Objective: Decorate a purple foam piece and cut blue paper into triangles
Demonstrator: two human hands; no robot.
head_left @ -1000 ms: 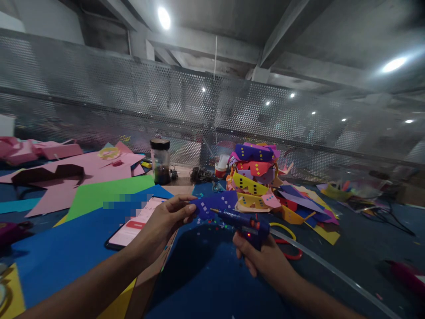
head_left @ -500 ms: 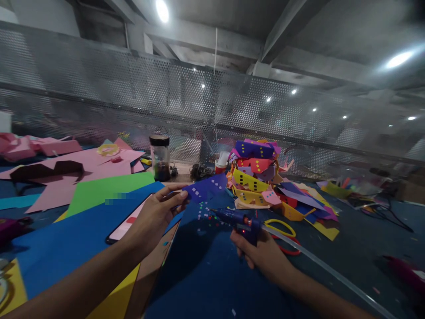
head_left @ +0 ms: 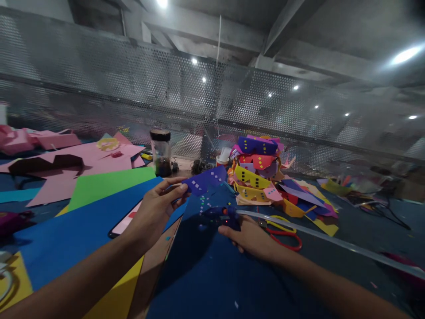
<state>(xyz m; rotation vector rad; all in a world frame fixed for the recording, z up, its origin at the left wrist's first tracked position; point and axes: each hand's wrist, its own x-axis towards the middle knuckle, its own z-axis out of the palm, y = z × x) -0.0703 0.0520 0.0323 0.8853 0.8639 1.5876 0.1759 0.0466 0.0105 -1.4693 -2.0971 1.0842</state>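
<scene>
Pinched at its left end by my left hand (head_left: 168, 199) is a purple paper piece (head_left: 207, 180) dotted with small pale squares. My right hand (head_left: 247, 232) is wrapped round a dark blue glue gun (head_left: 221, 217), its nozzle toward the left, just below the paper and apart from it. A long clear glue stick (head_left: 299, 231) sticks out of the gun's back, and a small red light glows on its body. Tiny loose paper squares (head_left: 203, 203) lie on the blue table between paper and gun. Scissors with red and yellow handles (head_left: 287, 237) rest beside my right hand.
Several decorated paper bands are stacked (head_left: 255, 175) at the back right. A lidded jar (head_left: 161, 153) stands at the back, near a paper cup (head_left: 223, 157). A phone (head_left: 124, 221) and coloured sheets (head_left: 89, 230) lie on the left. Behind the table rises a perforated metal screen (head_left: 186, 102).
My right hand has moved the glue gun a little left and turned it, so the glue stick now lies flatter. The left hand holds the purple paper almost as before.
</scene>
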